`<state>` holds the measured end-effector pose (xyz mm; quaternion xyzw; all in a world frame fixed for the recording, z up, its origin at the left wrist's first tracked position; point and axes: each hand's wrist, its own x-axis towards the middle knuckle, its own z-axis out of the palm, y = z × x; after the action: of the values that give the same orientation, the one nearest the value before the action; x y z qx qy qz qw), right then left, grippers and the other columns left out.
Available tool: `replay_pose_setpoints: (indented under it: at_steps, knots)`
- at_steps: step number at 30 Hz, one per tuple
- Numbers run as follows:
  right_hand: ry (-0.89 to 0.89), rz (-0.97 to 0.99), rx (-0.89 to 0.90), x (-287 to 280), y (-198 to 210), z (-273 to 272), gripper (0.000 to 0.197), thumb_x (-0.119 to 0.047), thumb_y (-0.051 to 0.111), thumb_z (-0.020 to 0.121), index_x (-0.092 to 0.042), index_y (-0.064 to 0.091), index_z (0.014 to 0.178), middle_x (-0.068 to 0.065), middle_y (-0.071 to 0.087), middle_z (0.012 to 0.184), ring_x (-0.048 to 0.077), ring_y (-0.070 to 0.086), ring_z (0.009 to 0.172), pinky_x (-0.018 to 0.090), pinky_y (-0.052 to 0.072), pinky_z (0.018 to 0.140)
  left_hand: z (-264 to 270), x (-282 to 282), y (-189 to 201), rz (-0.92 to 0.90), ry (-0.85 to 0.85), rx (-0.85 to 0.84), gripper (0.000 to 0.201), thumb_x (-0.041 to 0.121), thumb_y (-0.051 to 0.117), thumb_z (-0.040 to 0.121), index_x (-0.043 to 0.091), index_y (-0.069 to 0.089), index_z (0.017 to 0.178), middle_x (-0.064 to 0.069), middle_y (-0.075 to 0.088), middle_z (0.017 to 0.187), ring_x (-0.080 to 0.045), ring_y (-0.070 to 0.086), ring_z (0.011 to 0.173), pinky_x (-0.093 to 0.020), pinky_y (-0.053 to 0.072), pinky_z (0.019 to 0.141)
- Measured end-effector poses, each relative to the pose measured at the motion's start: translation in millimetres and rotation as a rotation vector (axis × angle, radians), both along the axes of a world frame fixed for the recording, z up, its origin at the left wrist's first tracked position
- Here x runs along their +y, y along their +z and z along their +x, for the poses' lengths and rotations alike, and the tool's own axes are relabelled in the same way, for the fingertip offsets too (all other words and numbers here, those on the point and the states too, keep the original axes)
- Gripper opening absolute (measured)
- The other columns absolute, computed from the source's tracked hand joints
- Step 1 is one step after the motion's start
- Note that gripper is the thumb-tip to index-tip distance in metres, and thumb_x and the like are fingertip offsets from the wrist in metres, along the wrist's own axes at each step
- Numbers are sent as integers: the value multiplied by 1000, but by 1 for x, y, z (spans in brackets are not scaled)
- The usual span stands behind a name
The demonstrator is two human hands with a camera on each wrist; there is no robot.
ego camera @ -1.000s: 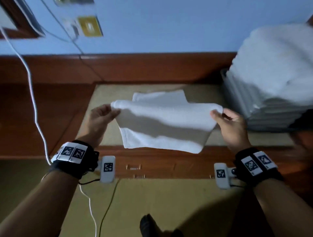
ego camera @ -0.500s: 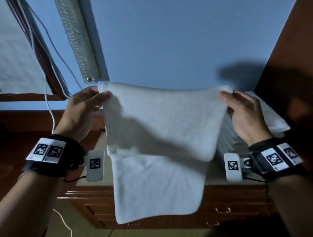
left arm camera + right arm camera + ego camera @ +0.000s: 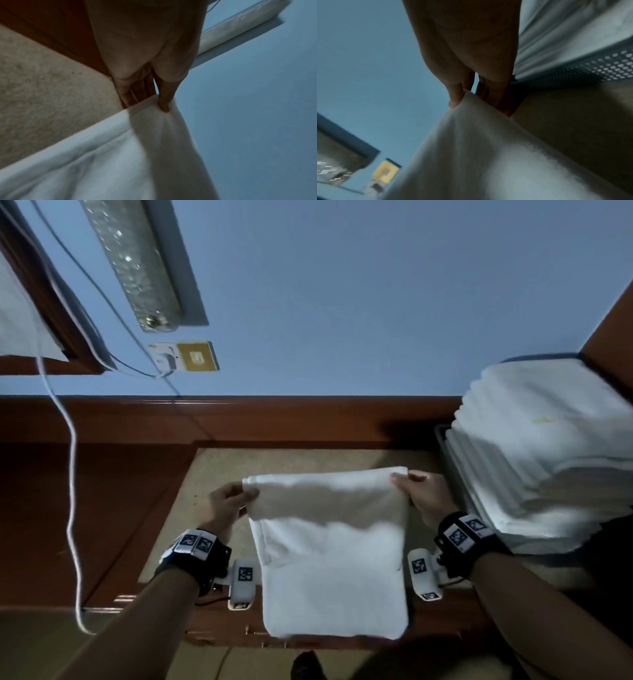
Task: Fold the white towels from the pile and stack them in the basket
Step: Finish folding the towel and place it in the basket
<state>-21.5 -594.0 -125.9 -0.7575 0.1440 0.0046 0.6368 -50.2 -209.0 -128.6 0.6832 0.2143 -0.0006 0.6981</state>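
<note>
The person held a white towel (image 3: 334,559) by its two top corners, low in the middle of the frame. The left hand (image 3: 224,506) pinched the left corner between thumb and fingers (image 3: 132,97), a firm grip on the cloth, and the right hand (image 3: 424,496) pinched the right corner the same way, thumb (image 3: 455,97) pressed on the near face. The towel was doubled over, its upper edge stretched level between the hands, the rest draping down past the front edge of the wooden table (image 3: 102,508) with its beige top. At the right of the frame stood a tall stack of folded white towels (image 3: 548,453) in a perforated basket (image 3: 599,67), just beside the right hand. On the blue wall (image 3: 342,302) at upper left were a yellow switch plate (image 3: 198,356) and a white cable (image 3: 70,474) hanging down.
</note>
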Motion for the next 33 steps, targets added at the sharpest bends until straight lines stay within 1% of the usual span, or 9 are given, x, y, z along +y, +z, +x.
replay_pose_setpoints:
  at_steps: [4, 8, 11, 15, 19, 23, 26, 30, 33]
  knots:
    - [-39, -14, 111, 12, -55, 81, 10, -15, 82, 87, -6, 79, 88, 19, 78, 94, 26, 69, 79, 39, 55, 72, 90, 7, -61, 5, -26, 122, 14, 4, 79, 86, 8, 75, 100, -16, 76, 102, -40, 70, 101, -40, 59, 78]
    - [-54, -124, 207, 21, -105, 158, 15, -13, 77, 91, -12, 72, 77, 5, 70, 75, 18, 61, 70, 19, 46, 53, 172, 11, -108, 75, -20, 205, 17, 7, 79, 87, 11, 77, 103, -12, 79, 99, -33, 75, 97, -44, 62, 88]
    - [-86, -163, 286, 22, -144, 211, 19, -19, 79, 91, -5, 74, 103, 8, 72, 95, 21, 65, 84, 23, 47, 65, 225, 14, -141, 129, -46, 247, 13, 10, 80, 86, 14, 80, 98, -9, 80, 95, -34, 76, 97, -49, 62, 92]
    - [-148, -164, 343, 23, -189, 263, 25, -22, 83, 87, -10, 73, 107, 7, 72, 105, 22, 65, 97, 35, 53, 91, 279, 15, -175, 206, -99, 270, 11, 13, 80, 88, 8, 79, 97, -4, 77, 79, -18, 75, 73, -27, 60, 64]
    - [-176, -185, 309, 28, -202, 295, 22, -20, 81, 90, -24, 63, 79, -8, 65, 81, 10, 65, 78, 29, 49, 81, 320, 14, -195, 268, -140, 270, 9, 17, 77, 92, 12, 74, 100, 6, 62, 68, -7, 55, 56, -12, 43, 46]
    - [-95, -246, 309, 35, -201, 285, 7, -22, 74, 96, -24, 68, 100, -11, 66, 89, 11, 63, 91, 24, 44, 84, 318, 15, -204, 307, -182, 248, 19, 19, 76, 91, 14, 76, 108, 0, 77, 94, -17, 72, 81, -26, 56, 68]
    - [-9, -363, 341, 34, -195, 251, 30, -32, 71, 97, -18, 67, 124, -3, 68, 108, 17, 63, 101, 27, 44, 86, 282, 17, -201, 368, -222, 283, 22, 25, 76, 92, 18, 65, 109, 6, 71, 100, -16, 71, 87, -30, 57, 71]
    - [-1, -434, 459, 30, -198, 188, 43, -48, 74, 90, -17, 64, 119, -3, 68, 109, 19, 65, 99, 31, 50, 85, 217, 18, -197, 232, -242, 375, 31, 33, 73, 96, 9, 64, 114, -7, 73, 106, -18, 70, 81, -21, 50, 58]
    - [-14, -323, 539, 31, -211, 150, 42, -60, 71, 85, -21, 67, 102, -4, 71, 96, 19, 70, 91, 47, 61, 90, 183, 12, -199, 237, -268, 412, 35, 41, 74, 93, 10, 70, 109, -7, 76, 101, -26, 74, 90, -36, 60, 74]
